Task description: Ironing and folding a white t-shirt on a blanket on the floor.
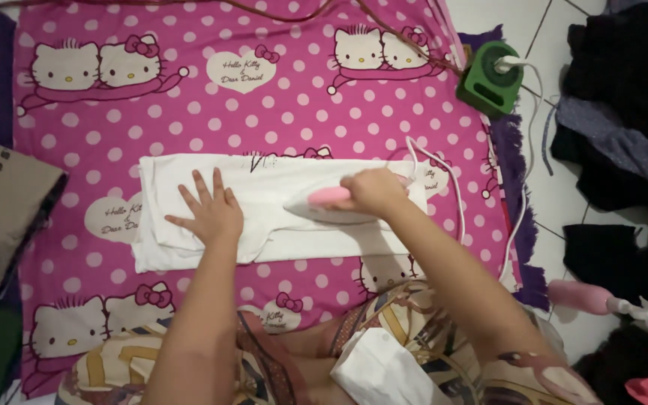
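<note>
Folded white cotton garment [279, 217] lies flat across the middle of a pink polka-dot cartoon-cat blanket [264, 112] spread on the floor. Left hand [210, 215] pressed flat on the garment's left half, fingers [198, 189] spread apart. Right hand [375, 192] wrapped shut around the pink handle of a white electric iron [324, 204], soleplate down on the garment, tip pointing toward the left hand. White power cord [455, 187] loops off right toward a green socket block [490, 79]. Dark clothes pile [624, 112] sits right of the blanket.
</note>
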